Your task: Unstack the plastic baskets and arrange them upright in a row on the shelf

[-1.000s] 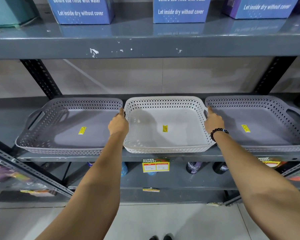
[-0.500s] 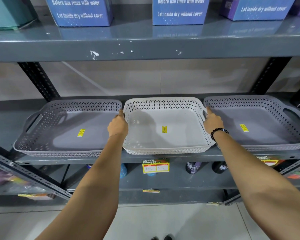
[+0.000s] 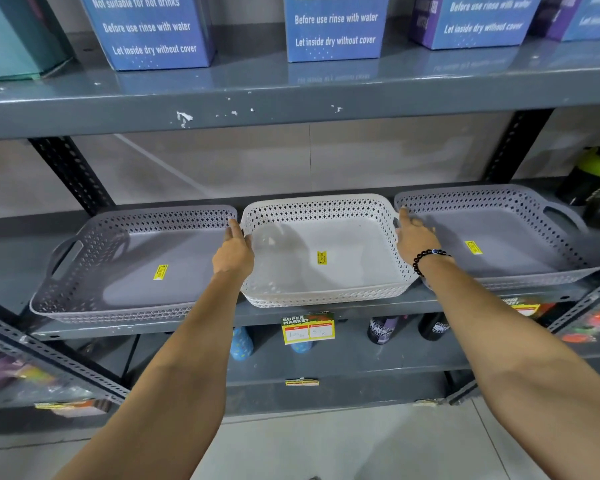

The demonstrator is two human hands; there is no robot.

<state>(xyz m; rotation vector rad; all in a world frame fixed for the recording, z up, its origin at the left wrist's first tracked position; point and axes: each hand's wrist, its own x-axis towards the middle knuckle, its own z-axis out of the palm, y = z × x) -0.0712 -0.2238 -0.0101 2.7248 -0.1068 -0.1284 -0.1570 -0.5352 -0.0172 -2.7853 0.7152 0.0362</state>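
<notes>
On the middle shelf (image 3: 326,311) of a grey metal rack, three shallow plastic baskets sit upright in a row, their rims nearly touching. The white basket (image 3: 321,258) is in the centre, rectangular with rounded corners, a smooth flat floor and low walls pierced by a diamond lattice. The left grey basket (image 3: 132,271) and the right grey basket (image 3: 499,244) share the same shape and perforated walls, each with a cut-out handle at its outer end. A small yellow sticker (image 3: 321,257) lies on the floor of each basket.

The left hand (image 3: 232,254) rests against the white basket's left wall, in the gap beside the left grey basket; its fingers (image 3: 234,228) lie extended along the rim, and whether they curl around it I cannot tell. The right hand (image 3: 414,237) presses the white basket's right wall, fingers stretched forward and loosely open, not closed on anything visible. A black bead bracelet (image 3: 426,258) circles the right wrist.

The shelf boards are glossy painted steel, chipped white along the upper shelf's front edge (image 3: 257,114), and carried on black perforated angle posts. Blue printed cartons (image 3: 336,27) stand on the upper shelf. A yellow and red price tag (image 3: 308,329) hangs from the middle shelf's lip, with dark bottles (image 3: 381,330) on the shelf below. Behind is a pale tiled wall; underfoot, light floor tiles.
</notes>
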